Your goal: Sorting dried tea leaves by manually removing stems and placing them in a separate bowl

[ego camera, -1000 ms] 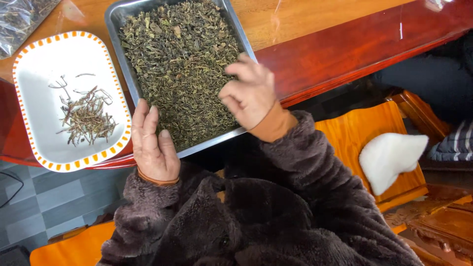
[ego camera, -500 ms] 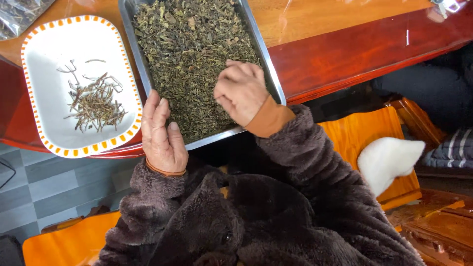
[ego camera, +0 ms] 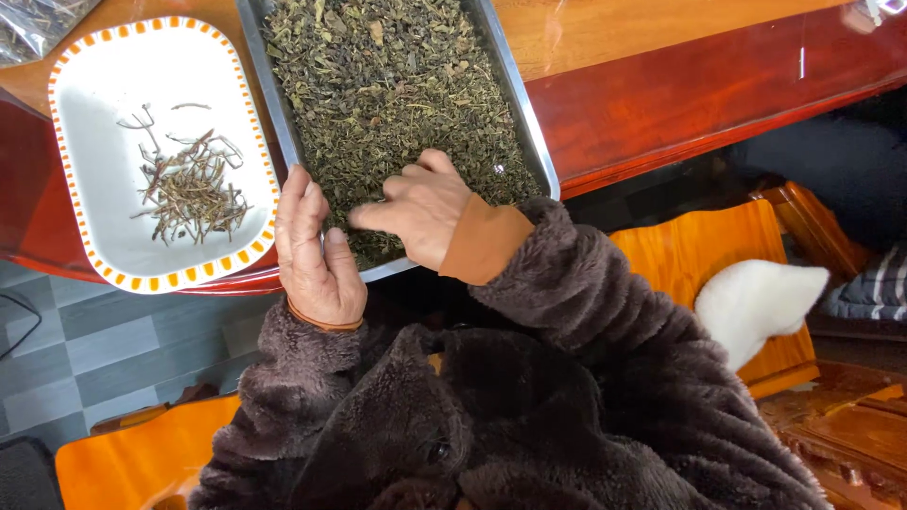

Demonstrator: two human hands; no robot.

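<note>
Sorting step: right hand (ego camera: 422, 215) pinches at leaves (ego camera: 397, 85) in tray (ego camera: 529, 132), centre frame; left hand (ego camera: 316, 255) rests open on its edge; picked stems (ego camera: 189, 189) lie in dish (ego camera: 94, 57), upper left.

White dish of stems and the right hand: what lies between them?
In the head view, the left hand rests on the metal tray's near-left corner, between the white dish and the right hand, alongside dried tea leaves.

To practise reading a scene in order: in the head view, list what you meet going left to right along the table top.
White dish with stems → left hand → metal tray of dried leaves, with the right hand on them → bare red-brown table.
</note>
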